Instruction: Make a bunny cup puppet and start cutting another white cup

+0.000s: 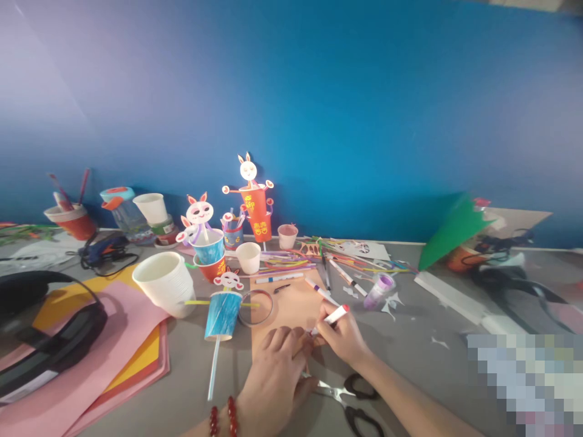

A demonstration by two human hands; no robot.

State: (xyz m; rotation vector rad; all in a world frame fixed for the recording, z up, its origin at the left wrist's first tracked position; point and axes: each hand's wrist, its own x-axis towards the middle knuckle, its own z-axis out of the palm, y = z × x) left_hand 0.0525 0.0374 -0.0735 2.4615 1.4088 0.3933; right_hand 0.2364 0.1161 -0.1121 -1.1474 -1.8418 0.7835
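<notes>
Grip first: right hand (pixel 346 340) has a white marker (pixel 336 315) clamped between thumb and fingers, red end up and to the right, tip end down by the left fingertips. Left hand (pixel 277 363) is palm down on the near part of a tan sheet (pixel 291 308), fingers together. Can't tell from where I stand whether it pinches anything; something small may sit under the fingers.

Sheet lies centre of the table (pixel 414 364), near side.

Risks as I judge them:
- Marker tip very close to the left fingers. One slip and ink goes on skin or the wrong spot.
- Left palm covers much of the near sheet. If there's wet ink under it, a drag would smear. Can't see under there.
- Scissors (pixel 336 391) right of the left hand, blade end at its thumb. A careless sweep could nick a finger or drag the sheet.
- Second marker (pixel 320 291) just beyond the right hand. Knuckles could knock it and set it rolling.
- Clear ring (pixel 272 305) overlaps the sheet's left edge. Shifting the paper could carry it along.
- Blue cup figure (pixel 223 317) left of that, straw (pixel 212 371) pointing near. Left forearm swinging wide could catch it.
</notes>
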